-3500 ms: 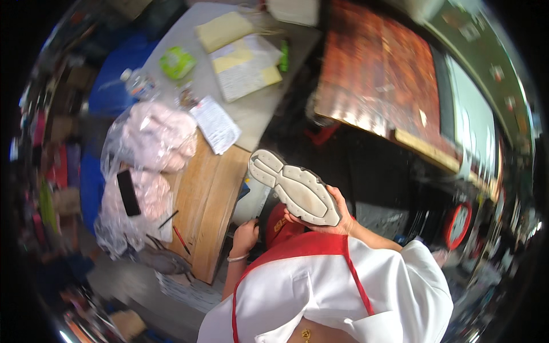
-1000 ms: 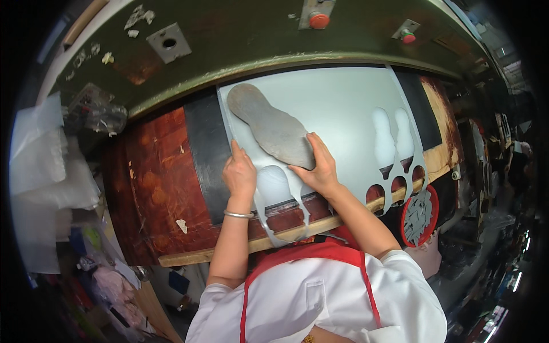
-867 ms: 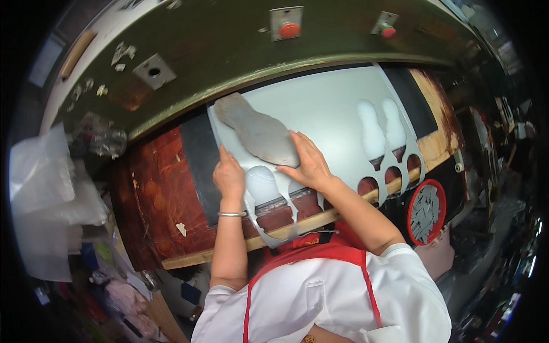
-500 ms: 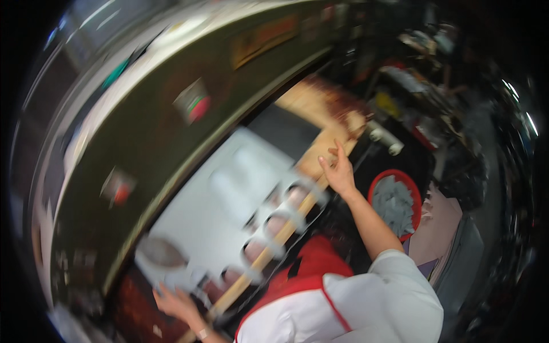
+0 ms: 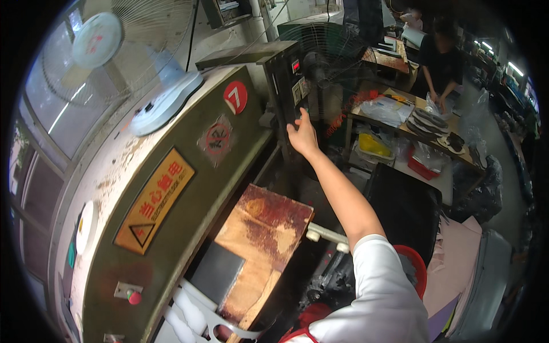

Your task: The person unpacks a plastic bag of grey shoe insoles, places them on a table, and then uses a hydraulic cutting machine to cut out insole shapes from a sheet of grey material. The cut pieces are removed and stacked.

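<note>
My right hand [image 5: 303, 136] reaches out to the dark control box [image 5: 290, 77] at the end of the green machine. Its index finger points up at the box's lower part, close to a small green button or knob; whether it touches is hard to tell. Nothing shows in this hand, and the index finger and thumb are apart. A small red display and pale switches sit above the fingertip. Below lies a worn wooden board [image 5: 266, 223] with a dark grey sheet [image 5: 216, 273] on it. A white sheet with cut-out holes [image 5: 194, 308] is nearer to me. My left hand is outside the picture.
The machine's long green beam [image 5: 171, 223] runs along the left, with a red push button [image 5: 134, 297] on its side. A fan [image 5: 97, 40] stands on top. At right are a red tub [image 5: 420, 268] and pink sheets [image 5: 457, 251]. Another person [image 5: 443, 57] works at a far table.
The view has swung toward the machine's far end. My right hand has moved from near the wooden board to the control box. My left hand has left the view.
</note>
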Demonstrator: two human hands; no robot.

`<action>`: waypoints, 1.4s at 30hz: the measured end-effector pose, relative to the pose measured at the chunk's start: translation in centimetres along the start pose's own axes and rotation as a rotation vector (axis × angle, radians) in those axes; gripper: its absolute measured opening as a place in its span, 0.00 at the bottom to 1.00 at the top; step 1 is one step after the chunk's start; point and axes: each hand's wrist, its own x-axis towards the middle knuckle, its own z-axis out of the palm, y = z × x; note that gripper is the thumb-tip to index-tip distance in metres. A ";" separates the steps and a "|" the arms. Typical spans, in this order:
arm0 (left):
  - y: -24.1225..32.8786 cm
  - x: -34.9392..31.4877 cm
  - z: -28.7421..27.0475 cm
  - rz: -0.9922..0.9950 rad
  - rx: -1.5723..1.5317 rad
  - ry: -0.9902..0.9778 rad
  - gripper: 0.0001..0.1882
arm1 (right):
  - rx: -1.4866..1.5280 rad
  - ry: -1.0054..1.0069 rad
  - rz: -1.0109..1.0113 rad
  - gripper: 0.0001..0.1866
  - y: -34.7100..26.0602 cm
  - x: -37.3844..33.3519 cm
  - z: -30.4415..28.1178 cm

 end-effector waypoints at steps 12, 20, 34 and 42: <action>-13.2 3.7 9.2 0.077 0.305 0.408 0.22 | -0.200 -0.204 0.268 0.44 2.3 18.8 2.9; -11.5 3.4 9.2 -0.102 0.133 0.437 0.19 | -0.180 -0.206 0.359 0.41 3.4 22.8 4.9; 2.5 -0.8 6.5 -0.443 -0.361 0.341 0.21 | 0.261 0.010 -0.244 0.28 4.5 2.1 9.9; 6.4 -0.8 5.0 -0.272 -0.085 0.388 0.13 | 0.403 -0.683 -0.129 0.10 -2.8 -27.2 9.1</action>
